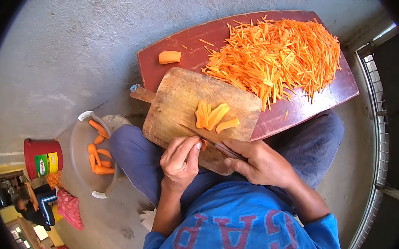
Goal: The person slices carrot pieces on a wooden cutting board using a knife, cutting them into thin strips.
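Closest in was the blue shirt (238, 230) with red lettering, and just beyond it came both hands. The left hand (177, 162) pinched a small carrot piece (204, 145) in its fingertips, over the near edge of the cutting board (173, 99). The right hand (262, 163) gripped a knife (203, 137) by its handle, the blade angled leftward just past the left fingertips; whether it touched the piece could not be told. Beyond the blade, carrot slices (218, 114) lay on the board, which partly overlapped a dark-red tabletop (152, 69). On that sat a carrot chunk (169, 57) and, to the right, a large heap of carrot strips (280, 56). Off to the left, whole carrots (95, 156) lay inside a basin (76, 173); farther off stood a red bucket (33, 153), near another person (33, 207).
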Motion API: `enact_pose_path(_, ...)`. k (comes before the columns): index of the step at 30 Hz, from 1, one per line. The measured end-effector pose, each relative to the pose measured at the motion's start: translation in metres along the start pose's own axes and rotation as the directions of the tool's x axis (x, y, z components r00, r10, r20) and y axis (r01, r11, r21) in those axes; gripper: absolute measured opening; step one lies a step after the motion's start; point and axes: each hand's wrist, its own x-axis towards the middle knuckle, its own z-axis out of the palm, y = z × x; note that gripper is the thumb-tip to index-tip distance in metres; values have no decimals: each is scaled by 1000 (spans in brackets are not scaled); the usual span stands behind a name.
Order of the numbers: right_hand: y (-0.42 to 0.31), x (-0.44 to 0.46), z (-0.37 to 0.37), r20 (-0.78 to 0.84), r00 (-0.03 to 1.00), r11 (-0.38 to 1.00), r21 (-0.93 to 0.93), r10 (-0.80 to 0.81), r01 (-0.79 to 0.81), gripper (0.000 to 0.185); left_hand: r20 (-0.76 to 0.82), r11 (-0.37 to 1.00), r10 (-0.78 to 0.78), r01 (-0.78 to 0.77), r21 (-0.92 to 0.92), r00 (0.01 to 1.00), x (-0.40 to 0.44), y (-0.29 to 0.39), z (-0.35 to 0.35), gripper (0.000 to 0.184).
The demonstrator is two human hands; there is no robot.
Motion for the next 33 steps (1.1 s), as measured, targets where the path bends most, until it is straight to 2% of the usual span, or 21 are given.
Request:
enact_pose_path(2, -16, 11, -8, 107, 988, 994, -10, 109, -108, 54, -14, 999, -26, 26, 27, 1000, -1, 1, -2, 21)
enact_pose_path(5, -11, 19, -2, 60, 997, 998, -48, -40, 43, 57, -58, 997, -57, 60, 44, 997, -3, 1, -6, 21)
enact_pose_path(8, -23, 17, -7, 77, 994, 997, -14, 79, -78, 55, -64, 989, -145, 142, -46, 987, -16, -5, -6, 23)
enact_pose_path(11, -26, 7, -8, 67, 981, 983, -25, 181, -179, 54, -32, 982, -164, 160, -102, 986, -19, -4, -3, 24)
enact_pose_path(14, -17, -3, -2, 37, 995, 994, -59, 92, -89, 55, -39, 987, -130, 126, -98, 991, -18, -5, 0, 26)
enact_pose_path(17, -19, -7, 0, 2, 999, 993, -112, 40, -40, 50, -93, 998, -26, 21, -55, 995, -10, -8, 1, 30)
enact_pose_path(20, -30, -5, -7, 67, 985, 981, -123, 157, -148, 55, -83, 998, 26, -22, 51, 996, -5, -8, 3, 32)
enact_pose_path(26, -42, -11, -7, 25, 993, 984, -140, 111, -107, 45, -91, 993, 26, -15, 115, 995, -10, -14, 6, 33)
enact_pose_path(33, -29, 6, 3, 76, 984, 971, -192, 159, -142, 47, -97, 995, 22, -12, 102, 995, -8, -16, 7, 32)
